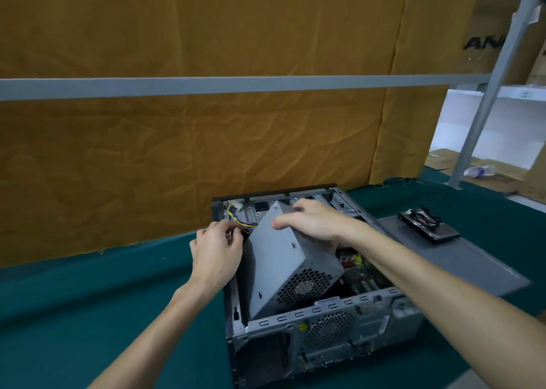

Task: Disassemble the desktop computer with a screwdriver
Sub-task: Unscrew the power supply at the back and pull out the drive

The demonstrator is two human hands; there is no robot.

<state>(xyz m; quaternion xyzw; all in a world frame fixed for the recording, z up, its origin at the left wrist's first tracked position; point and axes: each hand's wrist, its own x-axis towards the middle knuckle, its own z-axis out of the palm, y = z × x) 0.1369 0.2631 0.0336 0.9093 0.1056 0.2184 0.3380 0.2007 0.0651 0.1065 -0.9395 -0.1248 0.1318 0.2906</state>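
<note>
**On the green table: power supply coming out, board still in**

On the green table (88,300) the computer case (325,338) is lying on its side, open face up. Side panel (461,255) is already off and lying flat just right of the case, with a removed drive (428,221) sitting on top of it. So cover and at least one drive look done.

Right hand (313,220) is gripping the top end of the grey power supply (289,258), thumb on the near face, fingers wrapped over the far edge and clamped on it. The supply is sitting tilted, upper end raised above the case rim, fan-grille end still down inside near the back wall. I'm reading that as its screws being out and it being mid-lift.

Left hand (217,252) is at the left rim of the case, fingers pinched together on what looks like a connector from the coloured cable bundle (239,218). Can't tell whether the plug is free yet.

Left to do, judging from this: clear the cables, lift the supply fully out, then the main board (357,273), which is still sitting on the case floor, plus the rear fan (328,331). No screwdriver visible in view.
</note>
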